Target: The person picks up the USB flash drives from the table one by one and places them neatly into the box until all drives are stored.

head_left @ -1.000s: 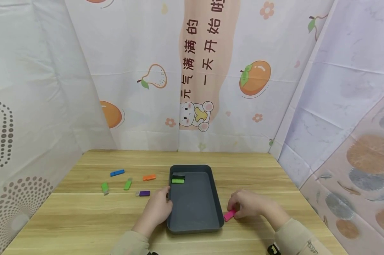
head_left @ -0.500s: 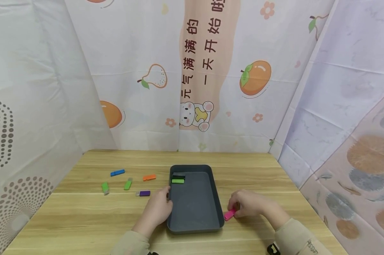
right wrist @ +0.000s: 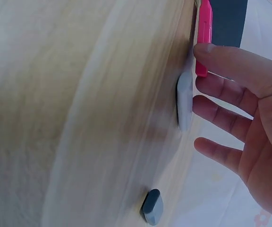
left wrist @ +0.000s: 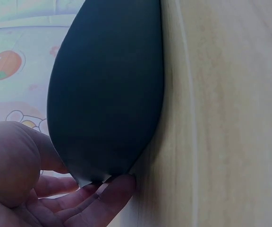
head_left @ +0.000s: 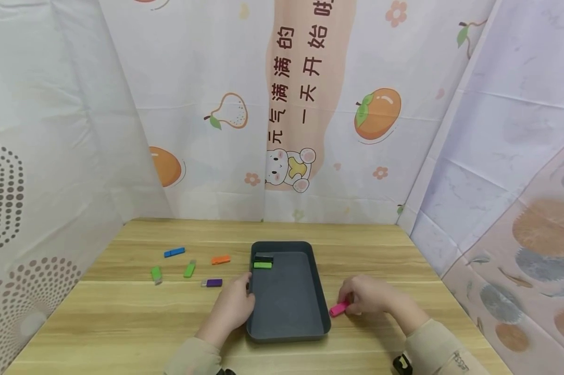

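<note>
My right hand pinches a pink USB stick between thumb and forefinger, just right of the dark grey tray. In the right wrist view, the pink stick stands at the thumb tip and the other fingers are loosely bent. My left hand holds the tray's left wall; the left wrist view shows fingertips on its outside, with the thumb tip hidden behind the wall. Inside the tray, at its far left corner, lie a black USB stick and a green USB stick.
Left of the tray lie loose USB sticks: purple, orange, blue and two green, one farther left. The right wrist view shows a whitish flat piece under the fingers and a small dark grey piece farther off.
The pink stick and my right hand have moved slightly up in the view, and the stick lies a little more level. The left hand keeps its place on the tray. The head view has shifted slightly.
</note>
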`<move>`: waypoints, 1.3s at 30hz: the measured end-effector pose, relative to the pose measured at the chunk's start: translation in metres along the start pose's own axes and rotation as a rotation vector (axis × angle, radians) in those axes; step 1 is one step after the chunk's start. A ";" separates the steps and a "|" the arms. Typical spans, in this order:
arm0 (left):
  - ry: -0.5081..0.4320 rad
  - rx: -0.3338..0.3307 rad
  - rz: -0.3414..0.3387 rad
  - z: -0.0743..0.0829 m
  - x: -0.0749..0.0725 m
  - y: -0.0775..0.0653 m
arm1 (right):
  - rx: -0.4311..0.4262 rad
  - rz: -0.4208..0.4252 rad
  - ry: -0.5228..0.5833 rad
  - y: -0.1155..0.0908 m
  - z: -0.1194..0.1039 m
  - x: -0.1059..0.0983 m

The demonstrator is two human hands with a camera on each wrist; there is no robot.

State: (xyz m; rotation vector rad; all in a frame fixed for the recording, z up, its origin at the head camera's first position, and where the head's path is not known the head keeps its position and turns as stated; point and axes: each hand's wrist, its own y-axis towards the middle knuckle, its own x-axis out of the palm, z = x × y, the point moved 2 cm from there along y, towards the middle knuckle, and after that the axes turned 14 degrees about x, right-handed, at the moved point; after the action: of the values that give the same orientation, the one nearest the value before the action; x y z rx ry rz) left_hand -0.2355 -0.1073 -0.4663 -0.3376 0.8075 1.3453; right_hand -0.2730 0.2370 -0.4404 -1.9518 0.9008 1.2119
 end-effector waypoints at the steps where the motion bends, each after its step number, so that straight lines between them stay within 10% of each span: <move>1: 0.002 -0.001 0.000 0.000 0.000 0.000 | 0.004 0.006 -0.002 0.000 0.000 -0.001; 39: -0.018 -0.019 -0.015 0.004 -0.002 0.000 | 0.014 0.196 -0.027 -0.004 0.017 -0.045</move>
State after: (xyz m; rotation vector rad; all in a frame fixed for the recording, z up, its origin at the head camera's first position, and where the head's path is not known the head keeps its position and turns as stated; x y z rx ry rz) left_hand -0.2340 -0.1060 -0.4623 -0.3458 0.7759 1.3407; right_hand -0.2929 0.2627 -0.4041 -1.8656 1.1038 1.3344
